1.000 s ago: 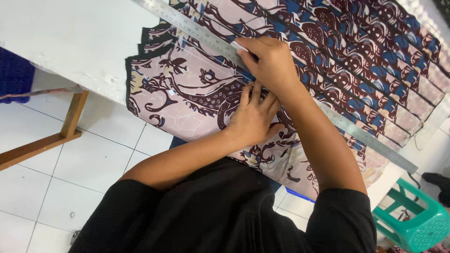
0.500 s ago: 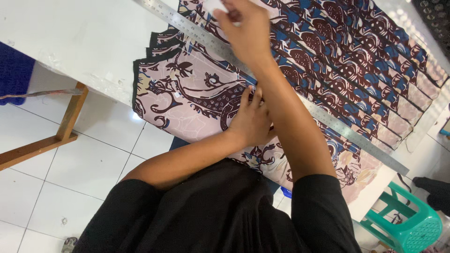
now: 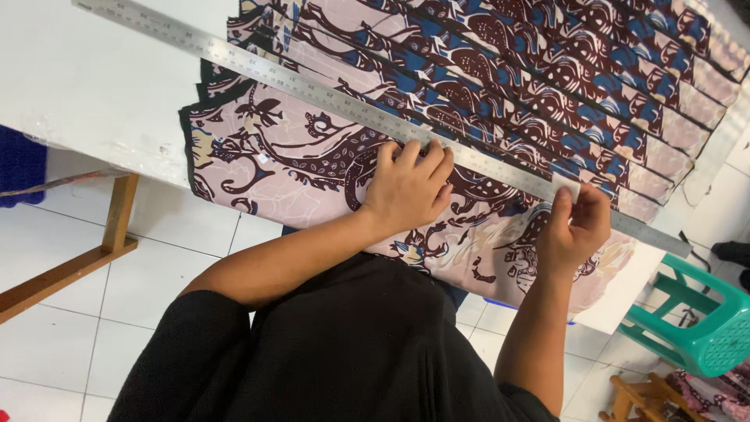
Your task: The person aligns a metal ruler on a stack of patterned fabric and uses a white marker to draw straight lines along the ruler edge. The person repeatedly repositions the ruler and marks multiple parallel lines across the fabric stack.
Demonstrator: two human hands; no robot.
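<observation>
A long steel ruler (image 3: 312,84) lies slanted across batik cloth (image 3: 297,168) patterned in pink, maroon and blue, spread on a white table (image 3: 86,94). My left hand (image 3: 406,187) lies flat on the cloth with its fingertips pressed against the ruler's near edge. My right hand (image 3: 574,228) is further right along the ruler and pinches a small white piece of tailor's chalk (image 3: 566,187) against the ruler's edge. The cloth's near edge hangs over the table front, just above my black shirt.
A green plastic stool (image 3: 703,328) stands on the white tiled floor at the lower right, with a small wooden piece below it. A wooden frame (image 3: 94,250) leans under the table at the left, beside blue cloth (image 3: 19,168).
My right hand has come from the far part of the ruler, beyond my left hand, to its right end, with the chalk in it. My left hand stays pressed at the ruler.
</observation>
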